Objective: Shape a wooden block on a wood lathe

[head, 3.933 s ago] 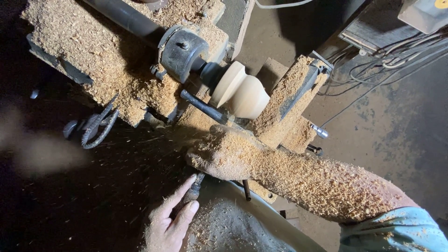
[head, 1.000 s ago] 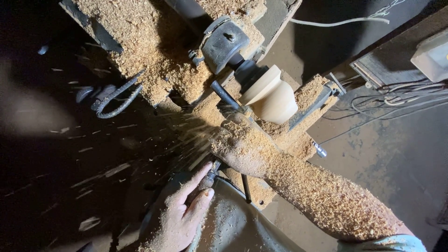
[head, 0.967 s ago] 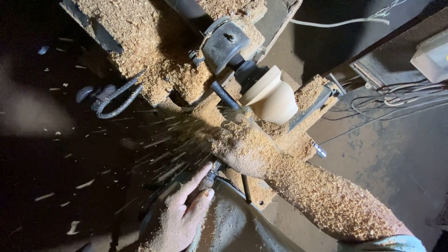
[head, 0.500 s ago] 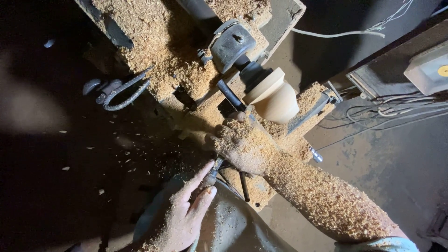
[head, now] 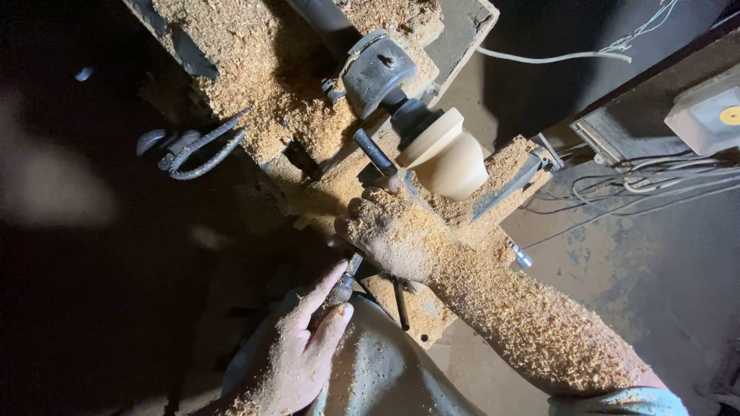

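A pale wooden workpiece (head: 445, 156) is mounted on a sawdust-buried lathe (head: 254, 69). At its seven o'clock, the shavings-coated right hand (head: 393, 235) is pressed over a turning tool (head: 375, 154); the left hand (head: 301, 350) is closed around what is probably the tool's handle (head: 343, 285), partly hidden.

Wood piece (head: 445, 158) was pale cream-tan, plain, w/ no pattern. Sawdust (head: 254, 69) on the lathe looked golden-tan. Right hand (head: 393, 235) & forearm were speckled tan w/ shavings. Chuck (head: 378, 69) was dull grey. Hook (head: 189, 146) was dark grey. Box (head: 705, 115) was white w/ a yellow dot.
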